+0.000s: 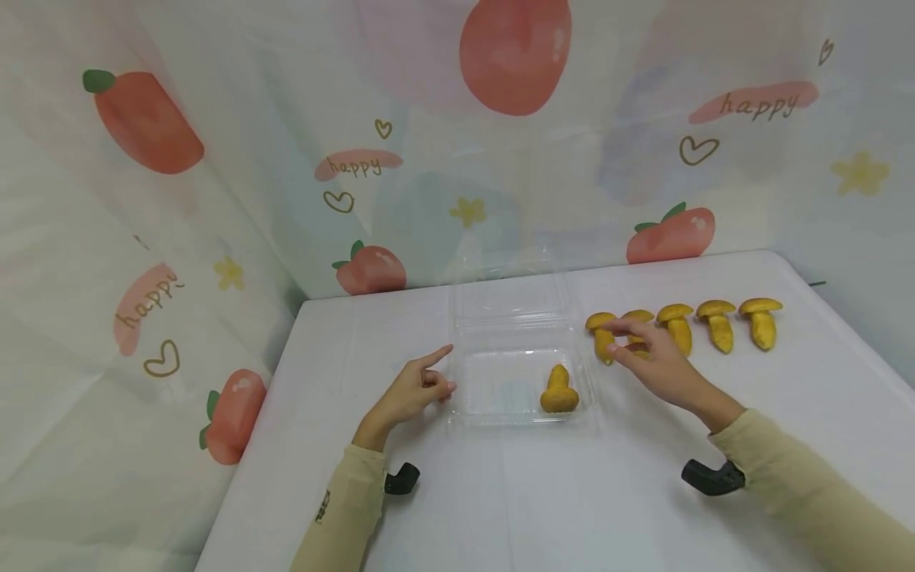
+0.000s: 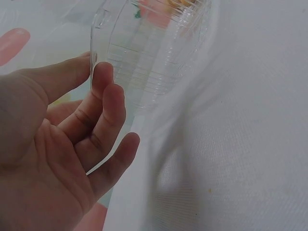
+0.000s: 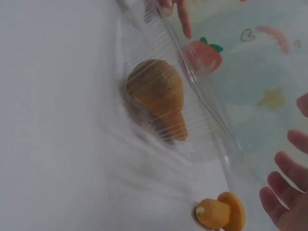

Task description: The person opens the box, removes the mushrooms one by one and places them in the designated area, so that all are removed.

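Observation:
A clear plastic clamshell box (image 1: 500, 413) lies on the table with its lid (image 1: 511, 298) folded back toward the wall. Inside, at the right end of the base, is one yellow toy mushroom (image 1: 560, 391), cap toward me. My left hand (image 1: 411, 393) pinches the box's left rim between thumb and fingers, index finger stretched out. Over the row of mushrooms, my right hand (image 1: 661, 361) reaches in with thumb and fingers spread apart, holding nothing. Its fingertips overlap the leftmost mushroom (image 1: 603, 322) and partly hide the second mushroom (image 1: 638, 316).
To the right of that hand, the row goes on with three more mushrooms, among them the rightmost mushroom (image 1: 762, 322). A white cloth covers the table (image 1: 486, 500). Behind and to the left hangs a printed curtain (image 1: 429, 103). Black curved pieces (image 1: 713, 477) stick out at both wrists.

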A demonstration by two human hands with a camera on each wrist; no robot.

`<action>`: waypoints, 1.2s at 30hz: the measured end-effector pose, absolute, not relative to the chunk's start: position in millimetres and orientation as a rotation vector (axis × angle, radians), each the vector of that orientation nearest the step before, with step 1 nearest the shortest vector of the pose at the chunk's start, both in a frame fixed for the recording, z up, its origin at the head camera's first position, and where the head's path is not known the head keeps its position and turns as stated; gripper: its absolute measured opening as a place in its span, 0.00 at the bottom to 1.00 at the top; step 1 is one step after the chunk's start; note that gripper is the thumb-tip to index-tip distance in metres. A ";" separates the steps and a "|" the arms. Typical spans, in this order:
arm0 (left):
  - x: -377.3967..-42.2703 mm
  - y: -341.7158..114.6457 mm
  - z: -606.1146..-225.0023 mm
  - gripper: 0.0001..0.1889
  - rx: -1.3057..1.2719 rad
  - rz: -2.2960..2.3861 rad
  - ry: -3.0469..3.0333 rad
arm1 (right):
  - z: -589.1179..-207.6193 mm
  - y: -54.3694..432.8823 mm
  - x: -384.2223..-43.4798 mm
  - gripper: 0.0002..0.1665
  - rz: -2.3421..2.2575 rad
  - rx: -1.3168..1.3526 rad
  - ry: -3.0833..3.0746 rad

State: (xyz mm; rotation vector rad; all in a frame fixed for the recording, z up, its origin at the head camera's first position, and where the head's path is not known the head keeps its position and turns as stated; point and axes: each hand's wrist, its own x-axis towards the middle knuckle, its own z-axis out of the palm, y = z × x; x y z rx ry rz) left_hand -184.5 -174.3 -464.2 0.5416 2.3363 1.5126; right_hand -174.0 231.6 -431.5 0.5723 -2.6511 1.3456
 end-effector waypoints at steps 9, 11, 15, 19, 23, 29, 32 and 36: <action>-184.0 -174.3 -463.2 0.37 0.534 1.527 2.329 | -432.0 213.2 -169.7 0.22 1.331 0.682 -2.759; -184.2 -174.4 -463.5 0.37 0.532 1.529 2.326 | -433.5 210.1 -169.3 0.22 1.323 0.722 -2.781; -185.0 -174.8 -465.6 0.37 0.533 1.525 2.327 | -436.4 204.2 -170.1 0.23 1.316 0.826 -2.802; -185.3 -175.6 -467.1 0.38 0.540 1.525 2.330 | -435.7 198.5 -172.9 0.24 1.288 0.954 -2.833; -185.4 -175.4 -466.6 0.38 0.540 1.528 2.334 | -432.2 193.2 -179.4 0.26 1.230 1.099 -2.883; -185.3 -175.2 -466.2 0.38 0.526 1.534 2.325 | -428.8 188.1 -189.4 0.26 1.130 1.255 -2.975; -185.1 -175.2 -466.1 0.38 0.525 1.541 2.318 | -428.5 185.9 -191.4 0.25 1.003 1.297 -3.010; -185.1 -174.8 -466.1 0.38 0.525 1.545 2.316 | -426.9 182.9 -191.3 0.26 0.854 1.315 -3.065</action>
